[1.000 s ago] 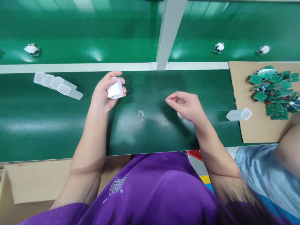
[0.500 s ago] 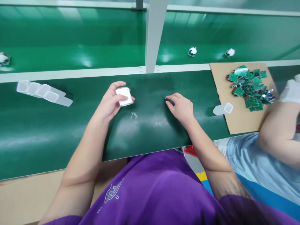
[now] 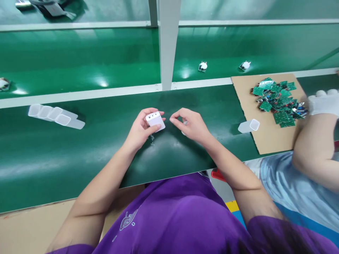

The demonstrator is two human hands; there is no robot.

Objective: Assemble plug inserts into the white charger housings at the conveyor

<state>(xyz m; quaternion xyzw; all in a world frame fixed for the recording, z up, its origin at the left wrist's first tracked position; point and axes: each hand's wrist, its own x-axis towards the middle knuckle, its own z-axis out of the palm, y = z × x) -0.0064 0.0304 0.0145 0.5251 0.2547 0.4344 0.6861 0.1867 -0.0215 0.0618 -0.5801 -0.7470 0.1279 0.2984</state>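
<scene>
On the green surface (image 3: 79,148), the left hand (image 3: 140,130) gripped a small white box (image 3: 155,120); the right hand (image 3: 194,127), fingers pinched together, had moved closer to it.

Co-worker's gloved hand (image 3: 324,102) cut off right.

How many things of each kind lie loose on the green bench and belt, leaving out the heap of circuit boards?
Clear plastic shells, nested row: 4
Clear plastic shell, single: 1
White housing in the left hand: 1
Small assemblies on the belt: 3
Total: 9
</scene>
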